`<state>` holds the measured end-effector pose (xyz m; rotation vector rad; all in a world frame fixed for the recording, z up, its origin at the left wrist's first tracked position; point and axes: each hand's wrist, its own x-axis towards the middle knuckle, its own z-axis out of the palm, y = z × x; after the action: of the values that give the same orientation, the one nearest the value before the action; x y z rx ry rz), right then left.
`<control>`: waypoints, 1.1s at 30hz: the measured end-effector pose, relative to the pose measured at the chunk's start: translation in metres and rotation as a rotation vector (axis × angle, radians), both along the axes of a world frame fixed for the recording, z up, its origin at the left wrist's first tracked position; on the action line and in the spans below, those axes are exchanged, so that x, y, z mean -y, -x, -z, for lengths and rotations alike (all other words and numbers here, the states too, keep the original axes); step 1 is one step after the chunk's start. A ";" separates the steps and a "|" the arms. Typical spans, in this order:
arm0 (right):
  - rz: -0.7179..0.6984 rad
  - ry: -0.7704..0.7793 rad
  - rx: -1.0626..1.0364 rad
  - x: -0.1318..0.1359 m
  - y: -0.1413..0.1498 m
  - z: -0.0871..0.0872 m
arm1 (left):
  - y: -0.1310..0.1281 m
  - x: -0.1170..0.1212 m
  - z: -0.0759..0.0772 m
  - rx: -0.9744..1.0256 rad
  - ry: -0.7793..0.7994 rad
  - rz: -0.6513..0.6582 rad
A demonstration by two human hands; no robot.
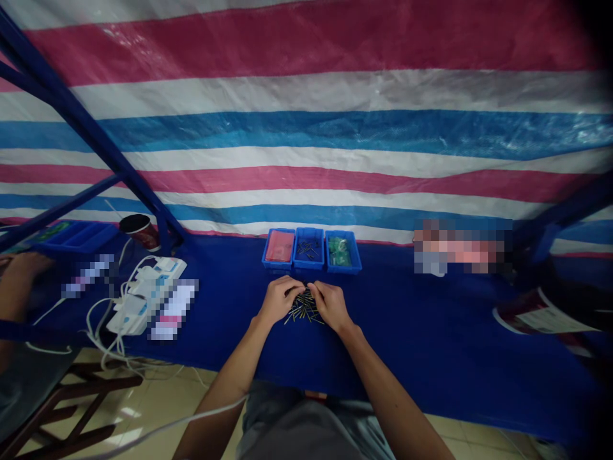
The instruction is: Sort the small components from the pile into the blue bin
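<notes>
A loose heap of small dark pins with brass-coloured ends lies on the blue tablecloth, right below my hands. My left hand and my right hand curve over its far side, their fingertips meeting at the centre. Whether a pin sits between those fingertips is hidden. Beyond them stand three blue plastic bins: one with a pink bag, one with dark pins, and one with green pieces.
At the left are a white power strip with tangled cables, a paper cup and a blue tray. A co-worker's hand rests at the far left. Blue metal frame bars stand before a striped tarpaulin.
</notes>
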<state>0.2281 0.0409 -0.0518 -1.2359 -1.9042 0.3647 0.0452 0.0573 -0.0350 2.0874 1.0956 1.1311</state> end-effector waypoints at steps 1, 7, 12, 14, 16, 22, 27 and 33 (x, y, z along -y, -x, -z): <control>-0.004 0.001 -0.009 0.000 0.000 0.000 | 0.000 0.000 0.000 -0.002 0.000 -0.004; -0.040 0.025 -0.109 0.001 -0.002 -0.003 | 0.001 0.000 0.000 -0.001 -0.005 -0.021; -0.041 0.023 -0.164 0.000 -0.002 -0.001 | 0.002 -0.001 0.001 0.003 0.001 -0.030; -0.037 0.023 -0.176 -0.001 -0.003 0.000 | 0.003 -0.002 0.001 0.002 0.003 -0.037; -0.030 0.025 -0.192 -0.001 -0.004 0.002 | 0.003 -0.002 0.000 0.002 0.000 -0.039; -0.016 0.028 -0.242 -0.001 -0.005 0.001 | 0.003 -0.002 -0.001 0.000 0.007 -0.034; -0.015 0.012 -0.237 -0.002 -0.007 0.002 | 0.002 -0.001 -0.001 -0.007 0.001 -0.042; 0.006 -0.005 -0.226 -0.004 -0.015 -0.002 | 0.004 -0.002 0.000 0.001 0.010 -0.082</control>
<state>0.2428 0.0450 -0.0498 -1.1455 -1.7068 0.4753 0.0408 0.0591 -0.0351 2.0503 1.1938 1.1625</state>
